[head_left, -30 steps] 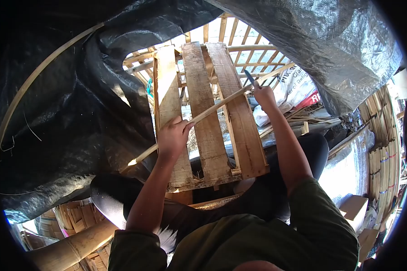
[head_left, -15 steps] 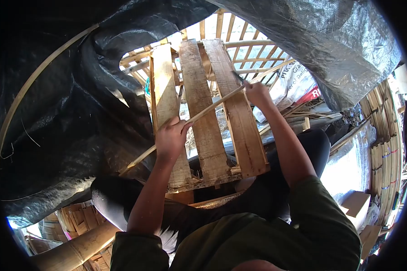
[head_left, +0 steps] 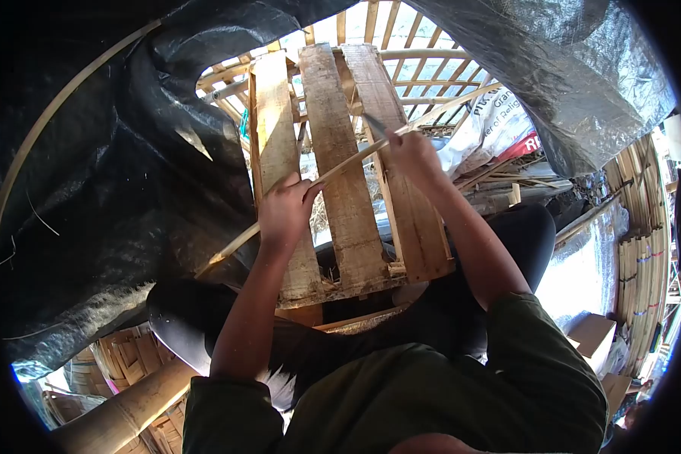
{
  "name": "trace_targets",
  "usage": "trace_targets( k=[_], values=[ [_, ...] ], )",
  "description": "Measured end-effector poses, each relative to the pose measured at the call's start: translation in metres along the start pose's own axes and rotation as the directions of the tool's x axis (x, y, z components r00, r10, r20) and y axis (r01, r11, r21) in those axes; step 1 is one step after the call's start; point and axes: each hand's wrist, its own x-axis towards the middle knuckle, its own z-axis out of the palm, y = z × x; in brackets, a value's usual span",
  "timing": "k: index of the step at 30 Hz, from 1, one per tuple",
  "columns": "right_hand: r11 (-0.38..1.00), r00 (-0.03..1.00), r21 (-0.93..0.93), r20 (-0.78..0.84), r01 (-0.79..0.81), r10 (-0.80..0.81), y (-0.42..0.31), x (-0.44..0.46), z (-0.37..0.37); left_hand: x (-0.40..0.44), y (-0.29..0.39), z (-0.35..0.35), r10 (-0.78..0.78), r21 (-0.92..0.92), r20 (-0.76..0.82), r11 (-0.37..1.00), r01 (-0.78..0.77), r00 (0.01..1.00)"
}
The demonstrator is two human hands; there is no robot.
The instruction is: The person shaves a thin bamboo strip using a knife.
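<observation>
Left hand: the left hand (head_left: 284,212) is closing around a long pale strip (head_left: 238,240), gripping it near the middle.
Right hand: the right hand (head_left: 416,160) is gripping a knife (head_left: 376,126), whose blade is crossing the strip; I can't tell how firmly they're meeting.
Strip: it's running aslant above three wooden slats (head_left: 352,234), its near end pointing toward the person's left knee, its far end reaching toward the sack.
Sack: a white sack (head_left: 499,129) is lying beyond the right hand, showing "Gran" and "er of Relig"; some bigger black letters are looking like "PIK".
Red band: on the sack's lower part, white letters are reading "RI" before the tarp (head_left: 575,68) is cutting them off.
Bundles: tied strips (head_left: 639,287) are standing at the far right.
</observation>
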Motion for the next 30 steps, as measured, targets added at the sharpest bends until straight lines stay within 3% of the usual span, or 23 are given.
trace_targets(
  k=[1, 5, 6, 7, 9, 11, 13, 14, 18, 23, 25, 27, 30],
  values=[
    [0.999, 0.999, 0.006, -0.011, 0.033, -0.033, -0.003, -0.008, 0.005, -0.001, 0.000, 0.000, -0.009, -0.001, 0.008, 1.000, 0.009, 1.000],
    [0.994, 0.993, -0.035, 0.054, -0.103, 0.105, 0.007, 0.012, -0.012, 0.002, -0.004, 0.003, 0.046, -0.021, -0.029, 0.999, -0.047, 0.999],
    [0.997, 0.993, -0.038, -0.100, -0.067, 0.063, 0.016, 0.017, -0.001, 0.002, -0.003, 0.003, 0.018, -0.035, -0.005, 0.999, -0.018, 1.000],
    [0.997, 0.993, -0.044, -0.100, -0.065, 0.060, 0.010, 0.009, 0.002, 0.001, -0.001, 0.003, -0.013, -0.049, 0.018, 0.999, 0.014, 1.000],
    [0.991, 0.991, 0.089, -0.100, 0.101, -0.092, -0.011, -0.014, 0.012, 0.001, -0.004, 0.005, -0.001, -0.052, 0.007, 0.999, 0.002, 1.000],
    [0.983, 0.972, 0.012, -0.154, 0.182, -0.178, -0.011, -0.015, 0.010, -0.001, -0.005, 0.004, 0.010, -0.052, 0.000, 0.999, -0.010, 1.000],
    [0.982, 0.975, 0.036, 0.131, -0.186, 0.180, -0.011, 0.005, -0.013, -0.001, -0.005, 0.004, 0.081, -0.025, -0.019, 0.996, -0.081, 0.997],
    [0.999, 0.999, -0.033, -0.017, -0.035, 0.035, 0.001, 0.015, -0.006, -0.002, -0.004, 0.004, 0.105, -0.008, -0.032, 0.994, -0.106, 0.994],
    [0.989, 0.997, -0.149, 0.082, 0.021, -0.009, -0.010, 0.003, 0.020, -0.008, -0.003, 0.004, 0.147, 0.032, -0.044, 0.989, -0.146, 0.988],
    [0.980, 0.982, -0.074, -0.046, -0.184, 0.180, 0.005, 0.014, 0.008, -0.008, -0.008, 0.008, 0.151, 0.056, -0.032, 0.987, -0.149, 0.988],
    [0.981, 0.982, -0.115, -0.089, 0.156, -0.167, -0.005, -0.004, 0.036, -0.008, -0.008, 0.008, 0.147, 0.059, -0.035, 0.988, -0.145, 0.989],
    [0.994, 0.995, -0.086, -0.073, 0.067, -0.073, -0.007, -0.006, 0.026, -0.011, -0.007, 0.008, 0.156, 0.063, -0.035, 0.986, -0.154, 0.987],
    [0.973, 0.970, -0.016, -0.082, -0.229, 0.227, -0.013, -0.002, 0.005, -0.008, -0.007, 0.006, 0.126, 0.019, -0.018, 0.992, -0.126, 0.992]
  ],
)
